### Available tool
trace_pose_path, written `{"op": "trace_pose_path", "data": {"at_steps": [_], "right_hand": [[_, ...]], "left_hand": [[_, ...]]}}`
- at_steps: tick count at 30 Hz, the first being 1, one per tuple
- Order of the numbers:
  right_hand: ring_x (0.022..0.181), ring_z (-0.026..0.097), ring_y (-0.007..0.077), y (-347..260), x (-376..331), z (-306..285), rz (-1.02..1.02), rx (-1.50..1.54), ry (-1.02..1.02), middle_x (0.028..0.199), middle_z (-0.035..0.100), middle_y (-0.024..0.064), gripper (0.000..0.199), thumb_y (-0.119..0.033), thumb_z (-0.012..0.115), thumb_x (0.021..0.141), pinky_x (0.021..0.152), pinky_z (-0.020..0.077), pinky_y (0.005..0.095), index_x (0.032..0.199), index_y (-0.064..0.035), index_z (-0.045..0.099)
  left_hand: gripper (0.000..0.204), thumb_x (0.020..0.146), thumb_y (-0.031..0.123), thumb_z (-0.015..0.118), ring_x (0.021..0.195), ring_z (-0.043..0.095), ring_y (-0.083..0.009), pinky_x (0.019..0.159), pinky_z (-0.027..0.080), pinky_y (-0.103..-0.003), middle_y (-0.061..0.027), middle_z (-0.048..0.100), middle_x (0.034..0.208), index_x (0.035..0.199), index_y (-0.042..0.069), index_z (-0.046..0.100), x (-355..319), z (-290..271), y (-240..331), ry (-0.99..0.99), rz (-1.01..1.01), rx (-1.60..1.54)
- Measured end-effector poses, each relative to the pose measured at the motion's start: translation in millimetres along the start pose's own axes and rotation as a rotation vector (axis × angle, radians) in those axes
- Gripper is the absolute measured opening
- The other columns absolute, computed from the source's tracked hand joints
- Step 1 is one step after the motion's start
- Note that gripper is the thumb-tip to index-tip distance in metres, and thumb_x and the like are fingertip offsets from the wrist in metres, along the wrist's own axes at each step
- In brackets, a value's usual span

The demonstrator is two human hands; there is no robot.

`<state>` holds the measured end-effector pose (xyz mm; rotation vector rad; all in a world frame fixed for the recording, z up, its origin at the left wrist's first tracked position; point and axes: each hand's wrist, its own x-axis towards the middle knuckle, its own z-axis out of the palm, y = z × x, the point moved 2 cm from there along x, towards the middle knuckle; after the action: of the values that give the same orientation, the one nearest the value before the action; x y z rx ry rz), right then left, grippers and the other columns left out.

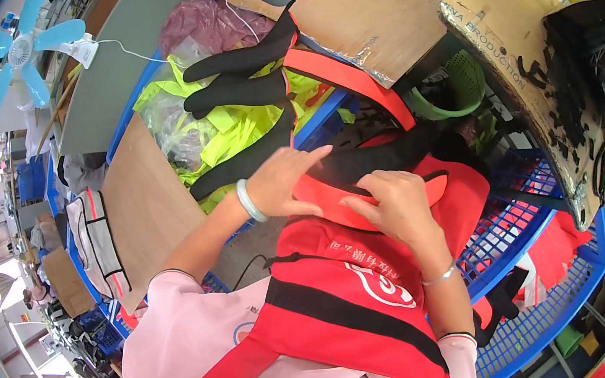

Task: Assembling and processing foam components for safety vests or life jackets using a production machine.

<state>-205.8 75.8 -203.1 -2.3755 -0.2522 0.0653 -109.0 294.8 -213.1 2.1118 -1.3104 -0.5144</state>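
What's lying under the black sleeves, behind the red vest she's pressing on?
Yellow-green vests in clear plastic lie under the black sleeves. Both hands press the red vest; whatever lies beneath the vests is covered.

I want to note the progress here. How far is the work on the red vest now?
Done: the red vest lies spread on the person's lap, black band across. In hand: the left hand and right hand both press on the vest's upper part, where a red flap is folded. Left: the red strap and black pieces beyond the hands lie loose over a yellow-green pile.
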Motion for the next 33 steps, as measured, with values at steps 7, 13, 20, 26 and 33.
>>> {"op": "trace_pose_path", "data": {"at_steps": [7, 13, 20, 26, 33], "right_hand": [[0.06, 0.062, 0.0252, -20, -16, -78, 0.107, 0.192, 0.186, 0.068, 0.063, 0.0097, 0.02, -0.017, 0.081, 0.073, 0.053, 0.046, 0.0325, 0.074, -0.0021, 0.067], [0.058, 0.061, 0.0231, -27, -51, -130, 0.135, -0.033, 0.314, 0.065, 0.061, 0.0086, 0.02, -0.013, 0.082, 0.069, 0.051, 0.0452, 0.0317, 0.072, -0.0028, 0.066], [0.061, 0.057, 0.0207, -2, -120, -156, 0.323, -0.058, 0.426, 0.067, 0.059, 0.0066, 0.019, -0.009, 0.081, 0.068, 0.057, 0.0423, 0.03, 0.076, -0.003, 0.065], [0.091, 0.063, 0.0272, -7, -126, -140, 0.201, -0.499, 0.822, 0.099, 0.066, 0.0096, 0.022, -0.006, 0.078, 0.074, 0.077, 0.0507, 0.0366, 0.094, -0.0061, 0.068], [0.087, 0.063, 0.0321, -6, -125, -16, 0.351, -0.108, 0.693, 0.096, 0.066, 0.0118, 0.025, -0.012, 0.076, 0.076, 0.078, 0.0487, 0.041, 0.098, -0.0037, 0.067]], "left_hand": [[0.065, 0.07, 0.037, 0.081, 0.133, 0.045, -0.0307, 0.113, 0.026, -0.054, -0.0078, 0.061, 0.12, 0.122, 0.009, 0.056, 13, -16, -16, -0.028, 0.119, 0.207], [0.018, 0.069, 0.009, 0.066, 0.081, 0.054, -0.0334, 0.07, 0.044, -0.041, -0.0129, 0.054, 0.081, 0.086, 0.004, 0.06, 73, -42, 13, 0.035, 0.399, -0.04], [0.021, 0.077, 0.011, 0.064, 0.079, 0.059, -0.036, 0.07, 0.048, -0.041, -0.0157, 0.061, 0.083, 0.094, -0.001, 0.063, 122, -39, 70, -0.245, 0.436, -0.317], [0.026, 0.085, 0.006, 0.053, 0.081, 0.054, -0.004, 0.073, 0.048, -0.025, -0.0022, 0.066, 0.087, 0.107, -0.005, 0.062, 164, -19, 72, -0.422, 0.175, -0.717], [0.029, 0.085, 0.012, 0.053, 0.079, 0.062, -0.0176, 0.076, 0.049, -0.032, -0.012, 0.067, 0.085, 0.106, -0.005, 0.062, 183, 16, 86, -0.548, 0.228, -0.429]]}}
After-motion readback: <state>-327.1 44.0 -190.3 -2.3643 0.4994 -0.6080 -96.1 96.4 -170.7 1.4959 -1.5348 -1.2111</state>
